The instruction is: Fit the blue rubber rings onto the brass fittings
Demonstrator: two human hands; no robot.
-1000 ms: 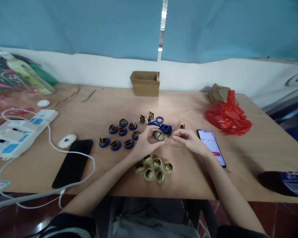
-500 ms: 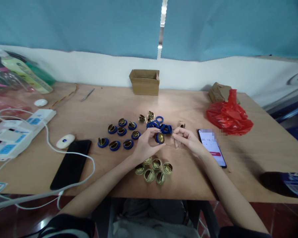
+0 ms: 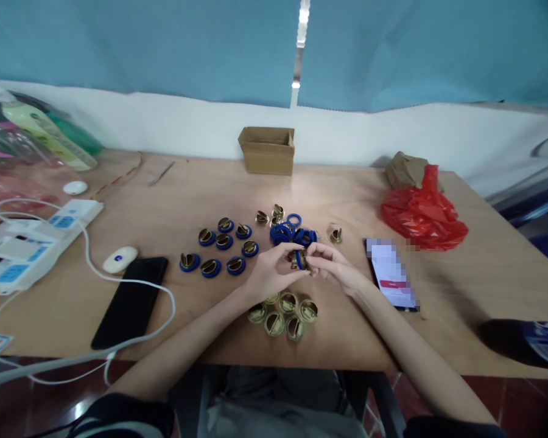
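Note:
My left hand and my right hand meet above the wooden table, both pinching one small brass cap with a blue ring held on edge between the fingertips. Just beyond the hands lies a heap of loose blue rings. To the left sit several brass caps fitted with blue rings. Under my wrists a cluster of bare brass caps rests near the table's front edge. One lone brass cap lies right of the rings.
A lit phone lies right of my hands, a black phone with a white cable to the left. A small cardboard box stands at the back, a red plastic bag at the right, white boxes at the far left.
My right hand has closed in from the right and joined the left on the ringed cap, which has turned from face-up to on edge and moved slightly toward me.

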